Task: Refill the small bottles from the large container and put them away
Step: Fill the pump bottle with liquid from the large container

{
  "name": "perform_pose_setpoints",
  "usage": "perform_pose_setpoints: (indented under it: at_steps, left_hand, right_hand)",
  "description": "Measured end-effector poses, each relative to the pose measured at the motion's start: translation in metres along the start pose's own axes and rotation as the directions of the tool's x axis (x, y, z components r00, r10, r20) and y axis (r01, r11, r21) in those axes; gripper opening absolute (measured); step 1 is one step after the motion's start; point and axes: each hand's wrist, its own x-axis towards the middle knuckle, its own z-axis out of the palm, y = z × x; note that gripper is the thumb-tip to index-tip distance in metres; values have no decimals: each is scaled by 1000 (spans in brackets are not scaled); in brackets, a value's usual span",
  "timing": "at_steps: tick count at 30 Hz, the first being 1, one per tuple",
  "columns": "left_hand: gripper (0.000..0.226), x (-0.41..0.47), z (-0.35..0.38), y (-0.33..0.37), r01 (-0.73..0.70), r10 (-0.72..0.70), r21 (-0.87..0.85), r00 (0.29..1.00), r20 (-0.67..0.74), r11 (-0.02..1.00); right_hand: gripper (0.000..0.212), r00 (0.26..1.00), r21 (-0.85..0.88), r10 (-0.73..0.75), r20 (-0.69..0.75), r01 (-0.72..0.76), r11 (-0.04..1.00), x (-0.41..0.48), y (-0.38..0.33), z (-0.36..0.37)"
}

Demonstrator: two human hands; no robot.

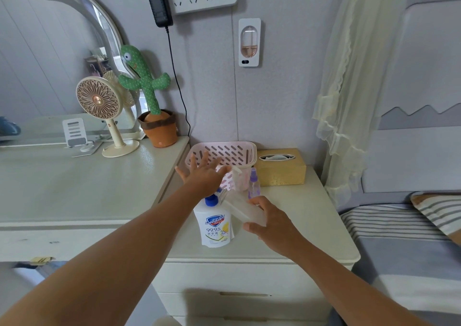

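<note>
A large white Safeguard soap container (pixel 215 226) with a blue cap stands on the low cabinet. My right hand (pixel 270 223) grips a translucent small bottle (pixel 243 209), tilted with its top towards the container's cap. My left hand (pixel 203 173) hovers with fingers spread in front of the pink slotted basket (pixel 239 151). A small purple spray bottle (pixel 254 184) and a clear pump bottle (pixel 239 179) stand just in front of the basket.
A gold tissue box (pixel 280 167) sits right of the basket. On the higher dresser (pixel 74 191) at left stand a desk fan (pixel 99 106), a plush cactus in a pot (pixel 149 96) and a phone stand. A striped bed (pixel 399 223) lies right.
</note>
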Motion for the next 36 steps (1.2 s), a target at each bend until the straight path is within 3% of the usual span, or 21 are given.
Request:
perform_pose_setpoints:
  at_steps: [7, 15, 36]
  left_hand:
    - [54, -3, 12, 0, 4, -5, 33, 1000, 31, 999]
    - [63, 1, 1, 0, -2, 3, 44, 1000, -12, 999]
    - [61, -1, 5, 1, -18, 18, -6, 1000, -20, 1000]
  right_hand:
    - [50, 999, 24, 43, 9, -43, 999, -3, 6, 5]
    - [48, 1000, -2, 6, 1, -6, 1000, -1, 0, -1]
    - [49, 1000, -37, -19, -10, 19, 999, -1, 3, -3]
